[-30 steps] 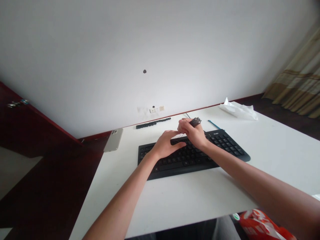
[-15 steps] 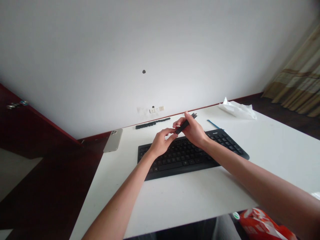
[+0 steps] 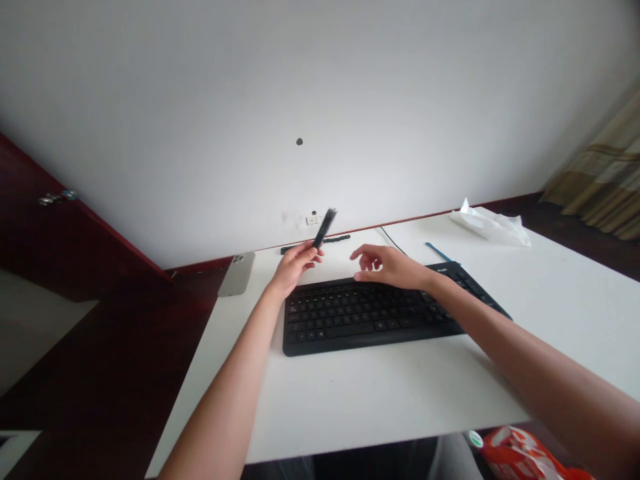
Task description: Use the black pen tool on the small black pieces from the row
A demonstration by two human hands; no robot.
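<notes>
We had passed the black bar (image 3: pixel 325 228) from our right grip (image 3: pixel 387 265) to our left grip (image 3: pixel 295 264), which now pinched it, tilted up, above the desk (image 3: pixel 380 400); our right grip hung spread, fingers apart, just over the black keyboard (image 3: pixel 370 317).

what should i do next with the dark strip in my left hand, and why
Probably set the dark strip down beside the similar dark row at the far edge of the white desk. Your left hand pinches it only near its lower end, tilted up in the air, while your right hand is open and empty above the black keyboard.
</notes>
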